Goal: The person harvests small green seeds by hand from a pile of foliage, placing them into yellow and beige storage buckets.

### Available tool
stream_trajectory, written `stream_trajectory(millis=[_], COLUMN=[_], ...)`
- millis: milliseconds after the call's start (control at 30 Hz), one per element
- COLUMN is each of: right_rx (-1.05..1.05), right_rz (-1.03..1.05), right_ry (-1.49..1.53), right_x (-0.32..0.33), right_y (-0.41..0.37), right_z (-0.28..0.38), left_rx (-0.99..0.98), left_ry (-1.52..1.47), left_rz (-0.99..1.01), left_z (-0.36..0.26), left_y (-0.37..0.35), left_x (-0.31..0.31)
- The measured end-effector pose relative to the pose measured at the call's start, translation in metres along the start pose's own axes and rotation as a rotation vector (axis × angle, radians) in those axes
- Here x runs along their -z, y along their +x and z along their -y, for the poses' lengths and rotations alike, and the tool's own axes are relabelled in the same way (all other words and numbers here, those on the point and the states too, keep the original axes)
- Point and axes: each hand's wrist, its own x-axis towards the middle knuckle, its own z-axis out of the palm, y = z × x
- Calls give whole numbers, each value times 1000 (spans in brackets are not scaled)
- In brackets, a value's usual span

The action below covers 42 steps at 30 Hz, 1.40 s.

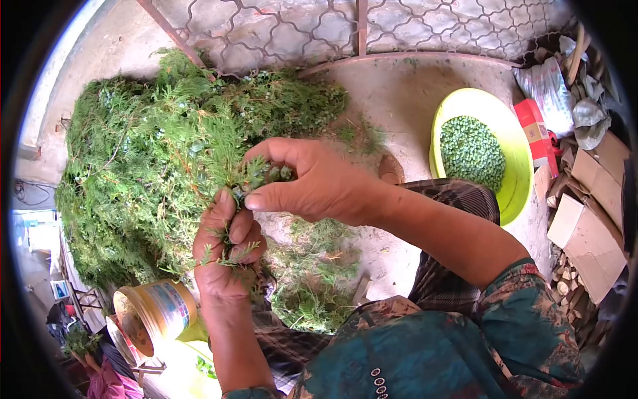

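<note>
My left hand [229, 243] is closed on an evergreen sprig [229, 166], its scaly green fronds rising above the fingers and poking out below them. Against the sprig's right side, my right hand [319, 183] curls with thumb and fingers bent. Several small green seed cones [280, 173] lie in the hollow of that hand, partly hidden by the fingers. Behind both hands spreads a large heap of cut evergreen branches [133, 179]. To the right, a yellow-green basin [518, 193] holds many loose green cones [472, 153].
Loose clippings [312, 266] litter the floor between my knees. A yellow bucket [179, 306] lies tipped at the lower left, near another person's pink clothing [113, 382]. Cardboard [591, 233] and firewood [568, 282] are stacked at right. A metal lattice [279, 33] stands behind the heap.
</note>
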Motion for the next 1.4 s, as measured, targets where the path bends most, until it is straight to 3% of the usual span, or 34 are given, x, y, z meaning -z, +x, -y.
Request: stream_trajectory(millis=[67, 133, 167, 233, 267, 333, 467, 533, 600, 633, 667, 700, 733, 800, 867, 900, 933, 967, 1000, 1033, 1067, 1100, 1133, 1167, 1200, 1300, 1367, 1400], right_rx=[82, 419, 419, 780, 777, 501, 508, 526, 822, 462, 515, 694, 587, 767, -347, -833, -955, -768, -397, -404, -74, 196, 153, 510, 676, 731, 521, 526], right_rz=[9, -6, -6, -116, -117, 4, 38, -65, -408, -568, -818, -1006, -1244, -1307, -1251, -986, -774, -1009, -1088, -845, -928, -759, -674, -417, -262, -140, -190, -180], right_ry=[-90, -337, -337, -1012, -1012, -1262, -1287, -1486, -1298, -1257, -1212, -1120, -1144, -1844, -1948, -1996, -1912, -1710, -1568, -1571, -1118, -875, -869, -1038, -1068, -1032, -970, -971], right_x=[0, 3, 7, 11, 11, 8, 16, 32, 78, 86, 106, 128, 124, 211, 292, 348, 277, 275, 268, 230, 184, 142, 100, 63, 37, -7, -18, -20], right_y=[6, 14, 15, 14, 10, 0, -2, -3, -17, -42, -59, -78, -104, -164, -222, -273, -254, -246, -233, -197, -163, -131, -106, -85, -62, -21, -9, -7], right_z=[-8, -22, -24, -22, -19, -6, -6, 1, 26, 57, 70, 80, 94, 79, 18, -30, -3, -2, -1, 28, 31, 33, 38, 38, 34, 17, 11, 11], left_rx=[0, -2, -20, -33, -40, -45, -118, -120, -105, -103, -109, -66, -21, 19, 68, 27, 22, -27, -71, -113, -107, -118, -133, -162, -165, -244, -281, -311], left_ry=[2, 5, 32, 60, 96, 131, 319, 356, 225, 168, 165, 65, -34, -83, -14, 11, 7, 64, 125, 190, 197, 224, 248, 271, 266, 275, 302, 329], left_rz=[-25, -50, -73, -95, -113, -130, -196, -209, -131, -122, -117, -93, -71, 17, 75, 70, 74, 26, -23, -64, -54, -54, -57, -71, -72, -83, -94, -107], left_z=[1, 1, 0, 0, 1, 4, 9, 5, -12, -17, -17, -17, -15, -15, -16, -14, -12, -9, -5, -2, 0, 3, 5, 8, 11, 14, 13, 13], left_y=[0, -2, -3, -4, -4, -2, 4, 4, 5, 1, 1, 1, 1, 2, -1, -2, -1, -1, -2, -1, -1, 0, 0, 1, 2, 2, 4, 4], left_x=[-1, -4, -5, -6, -6, -6, -7, -1, 17, 17, 17, 19, 23, 26, 19, 19, 17, 14, 10, 6, 2, -3, -7, -8, -10, -11, -6, -4])
